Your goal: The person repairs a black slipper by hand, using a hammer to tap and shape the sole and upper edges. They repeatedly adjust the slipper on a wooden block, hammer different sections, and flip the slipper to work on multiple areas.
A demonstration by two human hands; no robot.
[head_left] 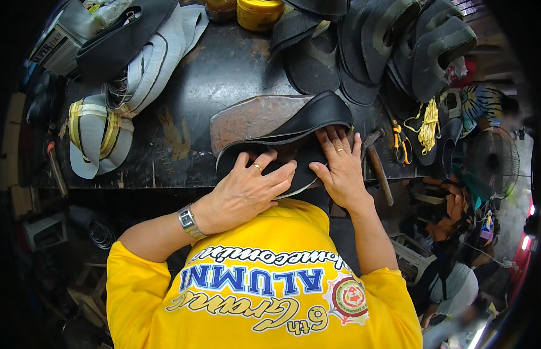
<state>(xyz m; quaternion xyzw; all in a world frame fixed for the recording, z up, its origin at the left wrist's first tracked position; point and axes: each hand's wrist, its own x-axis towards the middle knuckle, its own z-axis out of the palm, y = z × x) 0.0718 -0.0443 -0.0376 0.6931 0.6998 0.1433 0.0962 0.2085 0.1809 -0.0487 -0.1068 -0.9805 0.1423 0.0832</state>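
Note:
A curved black leather-like piece (320, 113), bent into a loop with a pale lower edge, lies at the near edge of the dark table, partly over a worn brownish slab (244, 119). Bent fingers of my left hand (244, 185) grip its near left side; some fingertips are hidden inside the fold. My right hand (343, 167) rests flat against the inner face on the right, fingers stretched out and thumb apart. Just right of that hand lies a hammer (378, 171) with a wooden handle.
Stacked black sole-shaped pieces (387, 41) fill the back right. Orange-handled pliers (402, 145) and yellow cord (429, 131) lie at right. Grey strips (160, 70) and a yellow-banded roll (99, 136) occupy the left. A yellow tub (259, 14) stands behind; a fan (494, 160) and another person (456, 291) are right.

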